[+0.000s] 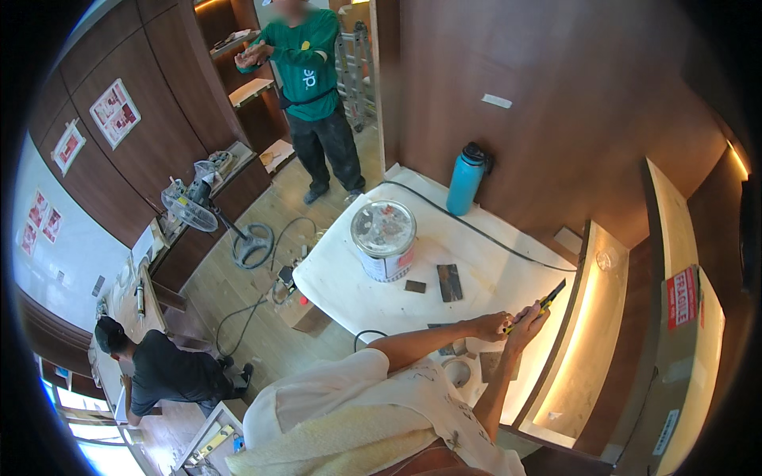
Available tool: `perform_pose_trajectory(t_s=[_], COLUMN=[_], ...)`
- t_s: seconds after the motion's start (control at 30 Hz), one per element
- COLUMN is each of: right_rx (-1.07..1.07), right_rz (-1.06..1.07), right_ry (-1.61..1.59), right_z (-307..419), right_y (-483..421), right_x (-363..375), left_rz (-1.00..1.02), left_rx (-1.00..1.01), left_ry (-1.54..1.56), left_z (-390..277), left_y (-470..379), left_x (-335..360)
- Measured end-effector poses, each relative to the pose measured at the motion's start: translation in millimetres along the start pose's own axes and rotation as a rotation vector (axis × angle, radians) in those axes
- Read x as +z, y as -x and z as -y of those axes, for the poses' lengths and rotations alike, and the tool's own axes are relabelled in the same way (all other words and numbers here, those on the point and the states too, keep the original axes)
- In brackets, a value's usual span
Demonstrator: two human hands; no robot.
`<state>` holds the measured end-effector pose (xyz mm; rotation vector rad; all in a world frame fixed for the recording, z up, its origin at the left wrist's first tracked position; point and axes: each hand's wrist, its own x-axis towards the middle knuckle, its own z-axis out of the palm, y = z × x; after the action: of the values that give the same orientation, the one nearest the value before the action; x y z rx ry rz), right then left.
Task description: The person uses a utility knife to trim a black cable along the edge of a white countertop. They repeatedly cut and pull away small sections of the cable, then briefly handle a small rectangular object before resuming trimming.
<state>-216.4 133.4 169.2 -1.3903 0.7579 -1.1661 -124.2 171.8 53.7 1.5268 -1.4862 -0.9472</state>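
My right hand (527,324) grips a yellow-and-black utility knife (544,304), its dark blade pointing up and to the right. At the knife's rear end my left hand (495,326) is curled closed, touching it. Both hands are above the right part of a white-covered table (333,262). Below my forearms lie a roll of tape (457,372) and a brown flat piece (492,364), partly hidden. Farther back are a dark rectangular piece (449,283), a smaller dark piece (415,287) and a lidded metal can (384,241).
A blue bottle (464,181) and black cable (476,226) are along the wall side. A lit shelf recess (586,351) and cardboard box (661,369) flank the right. One person (309,83) stands beyond the table; another (172,372) bends at a left bench. A fan (196,205) stands behind.
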Motion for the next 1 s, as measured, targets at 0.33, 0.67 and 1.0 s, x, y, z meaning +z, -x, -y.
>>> perform_pose_trajectory(t_s=[0.33,0.67,1.0], right_rx=[-0.004,-0.072,-0.293], right_rz=[0.076,0.236,0.593], right_ry=[-0.033,0.004,0.32], right_z=[14,11,40], right_y=[4,3,61], right_x=[-40,-47,14], left_rz=[-0.096,-0.032,-0.194], left_rx=[-0.078,-0.321,-0.13], left_ry=[-0.063,-0.102,-0.05], left_z=[45,11,26], left_y=[2,-6,9], left_x=[90,92,102])
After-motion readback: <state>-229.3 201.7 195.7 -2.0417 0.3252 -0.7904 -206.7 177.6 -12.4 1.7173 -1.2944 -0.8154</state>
